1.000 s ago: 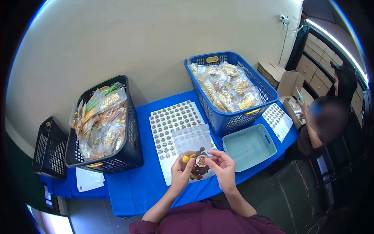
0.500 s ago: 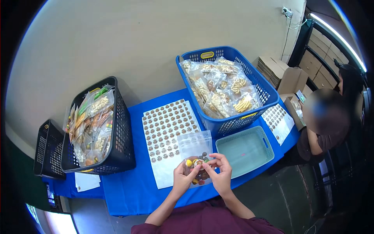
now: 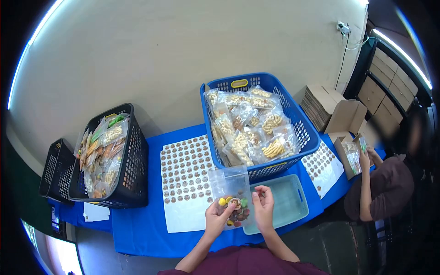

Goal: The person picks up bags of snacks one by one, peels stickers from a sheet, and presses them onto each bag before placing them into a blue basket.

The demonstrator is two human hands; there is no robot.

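Note:
A clear zip bag [image 3: 224,181] of colourful round sweets is upright before me, with a round brown-and-white sticker [image 3: 235,202] on its front. My left hand [image 3: 216,222] grips the bag's lower left side, its thumb lying against the sticker. Just right of the bag, my right hand [image 3: 264,211] is raised off it, fingers loosely bent and apart, with nothing visible in them. Behind the bag to the left lies a sheet of round stickers [image 3: 183,219]. A pale green tray [image 3: 288,201] stands behind my right hand.
A blue basket [image 3: 309,130] of filled bags stands at the back. Two black baskets [image 3: 140,172] are at left, the nearer one full of bags. A second sticker sheet [image 3: 324,170], a cardboard box [image 3: 341,156] and a co-worker [image 3: 389,188] holding a packet are at right.
My right hand has come away from the sticker and moved right, while my left hand still holds the bag. The view has shifted; the co-worker's arms now reach to the box.

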